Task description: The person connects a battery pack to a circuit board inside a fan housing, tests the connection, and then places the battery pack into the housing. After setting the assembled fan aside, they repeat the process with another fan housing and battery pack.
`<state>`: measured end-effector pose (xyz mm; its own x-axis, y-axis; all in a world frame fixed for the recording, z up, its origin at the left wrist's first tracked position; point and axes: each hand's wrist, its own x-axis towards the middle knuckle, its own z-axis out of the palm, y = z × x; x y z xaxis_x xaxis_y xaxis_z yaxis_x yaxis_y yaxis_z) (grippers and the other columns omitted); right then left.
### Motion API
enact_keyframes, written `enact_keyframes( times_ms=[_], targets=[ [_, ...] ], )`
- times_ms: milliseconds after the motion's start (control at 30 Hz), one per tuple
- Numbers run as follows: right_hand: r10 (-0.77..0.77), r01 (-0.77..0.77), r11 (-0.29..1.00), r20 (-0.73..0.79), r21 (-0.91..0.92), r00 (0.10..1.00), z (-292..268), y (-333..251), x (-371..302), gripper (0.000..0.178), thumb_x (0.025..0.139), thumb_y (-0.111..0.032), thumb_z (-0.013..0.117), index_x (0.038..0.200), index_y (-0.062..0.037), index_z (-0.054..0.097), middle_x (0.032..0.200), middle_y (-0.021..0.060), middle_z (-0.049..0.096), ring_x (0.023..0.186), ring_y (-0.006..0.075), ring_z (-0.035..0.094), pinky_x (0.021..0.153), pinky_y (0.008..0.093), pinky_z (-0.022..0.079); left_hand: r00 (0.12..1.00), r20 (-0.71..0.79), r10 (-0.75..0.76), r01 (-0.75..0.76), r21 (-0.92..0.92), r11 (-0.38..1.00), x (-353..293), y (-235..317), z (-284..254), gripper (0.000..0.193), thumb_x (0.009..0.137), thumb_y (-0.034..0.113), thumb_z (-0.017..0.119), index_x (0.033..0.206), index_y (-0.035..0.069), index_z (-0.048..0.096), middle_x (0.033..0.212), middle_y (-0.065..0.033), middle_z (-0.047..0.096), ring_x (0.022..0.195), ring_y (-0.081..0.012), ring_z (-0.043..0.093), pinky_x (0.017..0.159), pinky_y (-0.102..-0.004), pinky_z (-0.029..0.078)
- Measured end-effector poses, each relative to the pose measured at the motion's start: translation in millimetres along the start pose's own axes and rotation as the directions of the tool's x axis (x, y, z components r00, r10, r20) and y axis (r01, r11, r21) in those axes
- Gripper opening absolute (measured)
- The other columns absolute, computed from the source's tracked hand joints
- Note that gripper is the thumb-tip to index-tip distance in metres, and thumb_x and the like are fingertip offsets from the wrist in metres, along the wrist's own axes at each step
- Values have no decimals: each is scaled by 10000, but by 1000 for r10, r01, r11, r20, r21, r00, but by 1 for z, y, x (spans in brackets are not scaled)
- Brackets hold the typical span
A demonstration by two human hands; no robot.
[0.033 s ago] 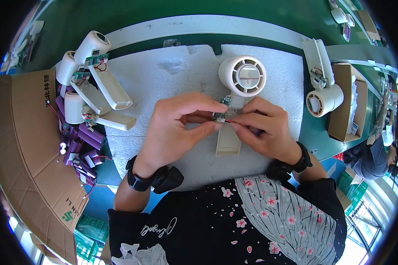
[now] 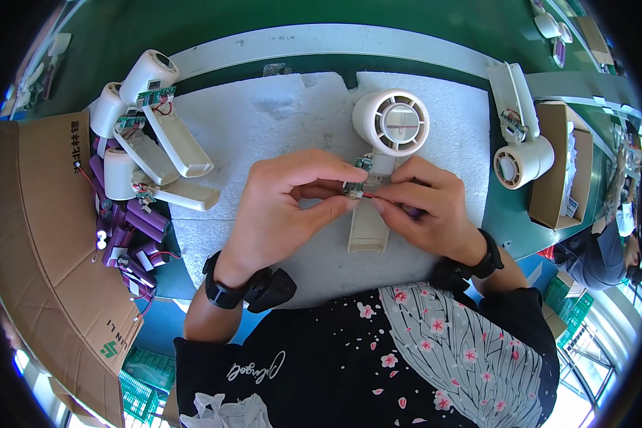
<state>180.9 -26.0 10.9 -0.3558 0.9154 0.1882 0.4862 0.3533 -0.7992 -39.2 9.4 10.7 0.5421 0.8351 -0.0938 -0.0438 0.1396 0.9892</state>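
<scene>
In the middle, my left hand pinches a small green circuit board between thumb and fingertips. My right hand is closed on a red wire that runs to the board's edge. Part of a purple battery shows beneath my right fingers. Under both hands lies a white handheld fan, its round head pointing away from me and its opened handle toward me. Another bit of green board shows near the fan's neck. My fingers hide where wire and board meet.
White foam sheets cover the bench. At left, several opened fans lie by a heap of purple batteries and a large cardboard box. Another opened fan and a small carton stand at right. A person sits beyond.
</scene>
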Motion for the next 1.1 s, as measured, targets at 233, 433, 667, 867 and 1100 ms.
enact_keyframes(
  times_ms=[233, 433, 667, 867, 1100],
  targets=[
    [0, 0, 1000, -5, 2, 1000, 0, -1, 0, 160, 710, -10, 755, 865, -37, 725, 788, 45, 572, 544, 108, 530, 488, 235, 417, 1000, 6, 16, -16, 25, 1000, 1, 1, 1, 355, 735, -187, 671, 1051, -24, 669, 1063, -138, 640, 973, -197, 655, 847, -303, 571],
    [-10, 10, 1000, -6, -11, 1000, 0, 0, -1, 164, 701, -8, 756, 859, -42, 728, 775, 44, 570, 544, 109, 534, 489, 234, 418, 1000, 9, 24, -24, 52, 998, 1, -1, 2, 356, 747, -170, 674, 1068, -16, 671, 1058, -125, 650, 950, -181, 656, 801, -279, 570],
    [-118, 119, 992, 16, -53, 993, -2, 3, -1, 187, 694, -9, 757, 875, -37, 720, 767, 57, 571, 550, 124, 543, 486, 234, 417, 993, 9, 116, -115, 181, 977, 4, -3, 5, 424, 730, -115, 665, 1119, 53, 677, 957, -106, 685, 809, -175, 690, 731, -276, 575],
    [90, -87, 995, -83, 43, 992, 1, -10, -4, 360, 675, -2, 774, 1015, -24, 655, 864, 102, 615, 599, 152, 586, 515, 232, 454, 976, 21, 218, -206, 422, 883, 3, 1, 11, 436, 710, -102, 658, 1125, 33, 680, 961, -111, 698, 854, -181, 699, 722, -264, 553],
    [-41, 21, 986, -117, -166, 992, 1, -10, 0, 425, 657, -10, 805, 1041, -33, 623, 921, 118, 632, 669, 165, 628, 564, 244, 495, 985, -47, 165, -133, 406, 904, -1, 4, 16, 406, 718, -90, 667, 1102, 41, 685, 929, -102, 699, 830, -186, 709, 725, -267, 557]
  ],
)
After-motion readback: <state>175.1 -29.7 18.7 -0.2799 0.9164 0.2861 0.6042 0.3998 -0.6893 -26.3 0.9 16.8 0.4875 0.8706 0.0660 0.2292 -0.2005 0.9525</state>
